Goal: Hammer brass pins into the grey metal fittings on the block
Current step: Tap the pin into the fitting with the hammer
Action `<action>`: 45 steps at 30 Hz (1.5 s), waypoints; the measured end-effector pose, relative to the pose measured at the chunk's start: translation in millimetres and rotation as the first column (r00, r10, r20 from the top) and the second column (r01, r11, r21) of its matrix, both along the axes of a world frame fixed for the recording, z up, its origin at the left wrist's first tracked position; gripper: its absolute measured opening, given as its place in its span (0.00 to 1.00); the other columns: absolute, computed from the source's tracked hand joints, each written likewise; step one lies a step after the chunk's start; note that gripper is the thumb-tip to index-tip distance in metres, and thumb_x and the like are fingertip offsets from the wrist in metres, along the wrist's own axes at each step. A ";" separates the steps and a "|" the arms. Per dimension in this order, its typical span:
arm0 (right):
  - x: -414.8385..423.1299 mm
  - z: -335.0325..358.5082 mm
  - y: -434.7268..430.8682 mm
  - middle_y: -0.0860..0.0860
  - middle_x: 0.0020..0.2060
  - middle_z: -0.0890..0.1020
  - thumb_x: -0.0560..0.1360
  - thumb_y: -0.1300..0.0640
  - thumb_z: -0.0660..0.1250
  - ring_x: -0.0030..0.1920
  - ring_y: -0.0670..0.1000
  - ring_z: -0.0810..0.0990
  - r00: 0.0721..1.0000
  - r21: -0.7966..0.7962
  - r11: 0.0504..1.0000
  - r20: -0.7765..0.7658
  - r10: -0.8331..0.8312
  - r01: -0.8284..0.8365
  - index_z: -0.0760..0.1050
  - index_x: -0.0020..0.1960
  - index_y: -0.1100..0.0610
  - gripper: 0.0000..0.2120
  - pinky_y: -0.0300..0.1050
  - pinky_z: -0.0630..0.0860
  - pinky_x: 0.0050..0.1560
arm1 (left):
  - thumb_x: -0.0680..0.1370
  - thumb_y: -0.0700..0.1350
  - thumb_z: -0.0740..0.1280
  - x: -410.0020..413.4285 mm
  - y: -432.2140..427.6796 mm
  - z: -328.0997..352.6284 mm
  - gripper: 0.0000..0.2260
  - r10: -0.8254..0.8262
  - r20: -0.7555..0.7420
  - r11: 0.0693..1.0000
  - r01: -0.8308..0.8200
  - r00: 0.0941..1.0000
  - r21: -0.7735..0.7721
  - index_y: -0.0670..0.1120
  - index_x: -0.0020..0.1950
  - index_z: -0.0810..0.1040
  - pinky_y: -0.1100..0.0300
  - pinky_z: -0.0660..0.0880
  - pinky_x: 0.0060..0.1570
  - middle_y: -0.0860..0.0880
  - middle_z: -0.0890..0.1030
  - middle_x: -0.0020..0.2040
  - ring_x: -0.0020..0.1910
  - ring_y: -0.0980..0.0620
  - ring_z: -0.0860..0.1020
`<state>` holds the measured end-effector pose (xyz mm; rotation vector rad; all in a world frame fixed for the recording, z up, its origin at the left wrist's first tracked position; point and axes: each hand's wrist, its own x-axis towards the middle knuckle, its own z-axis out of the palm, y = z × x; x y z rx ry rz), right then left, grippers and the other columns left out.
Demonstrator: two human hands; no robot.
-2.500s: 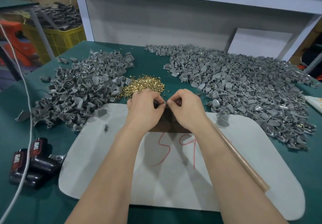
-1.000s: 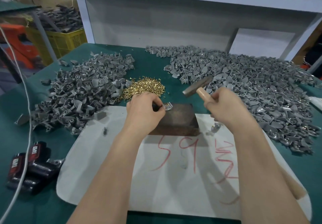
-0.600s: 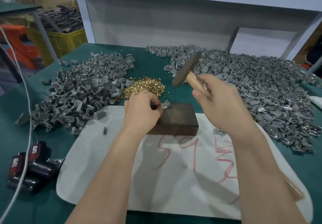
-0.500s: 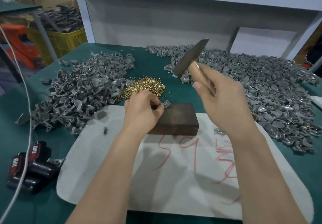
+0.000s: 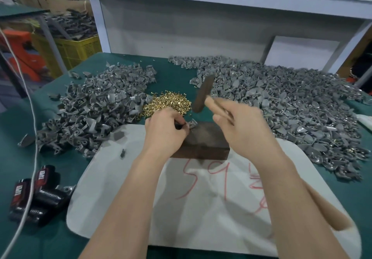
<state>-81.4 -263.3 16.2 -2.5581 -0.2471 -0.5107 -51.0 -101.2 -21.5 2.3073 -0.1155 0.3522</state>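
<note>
Hammer w/ dark metal head & wood handle, held above dark brown block.
L hand fingers pinch small grey metal fitting on block's far-left corner; R hand fingers curled round handle; brass pin heap just behind block.

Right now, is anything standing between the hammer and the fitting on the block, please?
Nothing visible does. The right hand's hammer hangs in open air above the fitting on the block; the left hand pinches it from the left.
</note>
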 end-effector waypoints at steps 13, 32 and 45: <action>1.0 0.8 2.4 0.46 0.51 0.82 0.78 0.56 0.63 0.49 0.40 0.76 0.996 0.051 0.998 0.083 0.032 -0.036 0.74 0.65 0.49 0.16 0.28 0.65 0.47 | 0.73 0.42 0.71 -0.6 0.3 2.2 0.05 0.014 -0.026 1.000 -0.013 1.000 0.006 0.48 0.37 0.79 0.47 0.72 0.56 0.53 0.77 0.40 0.50 0.44 0.77; 57.7 -47.7 -21.0 0.64 0.52 0.79 0.80 0.44 0.56 0.53 0.62 0.77 0.811 -0.120 0.915 -0.429 -0.397 0.385 0.77 0.52 0.65 0.24 0.47 0.69 0.47 | 0.76 0.46 0.69 3.1 -2.0 -1.4 0.03 0.028 -0.058 0.999 -0.028 0.998 -0.014 0.50 0.44 0.81 0.47 0.73 0.58 0.52 0.81 0.49 0.53 0.47 0.78; 37.7 -6.1 6.1 0.51 0.34 0.80 0.76 0.61 0.66 0.28 0.43 0.78 0.940 0.482 0.876 -0.311 0.139 0.030 0.77 0.55 0.63 0.09 0.37 0.77 0.34 | 0.76 0.45 0.68 -0.6 -8.7 1.9 0.05 -0.071 0.093 0.994 0.078 0.993 -0.071 0.50 0.51 0.80 0.48 0.70 0.60 0.51 0.79 0.54 0.57 0.47 0.75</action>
